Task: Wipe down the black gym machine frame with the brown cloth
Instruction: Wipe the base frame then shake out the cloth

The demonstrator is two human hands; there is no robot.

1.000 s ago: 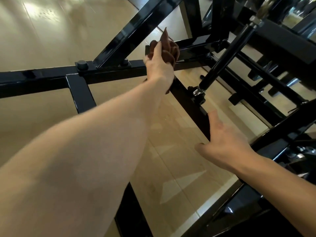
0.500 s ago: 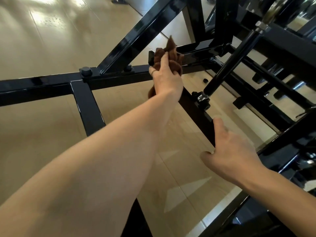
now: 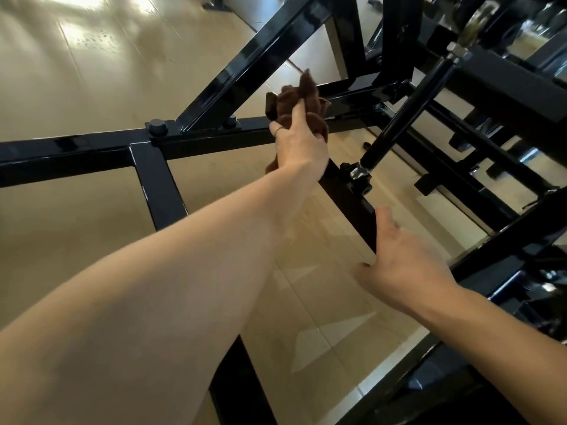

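Two bare forearms are seen, with no sleeves reaching into view. A thin silver-coloured ring [image 3: 278, 130] is worn on one finger of the left hand [image 3: 299, 145]. Nothing is worn on the right hand [image 3: 402, 262]; its wrist is left uncovered as well.

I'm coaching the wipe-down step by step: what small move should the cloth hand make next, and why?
Probably slide the cloth along the bar of the frame toward the bolted joint. The left hand grips the bunched cloth at the junction of bars, and the glossy bar beside it lies within reach. The right hand rests open near a lower bar.
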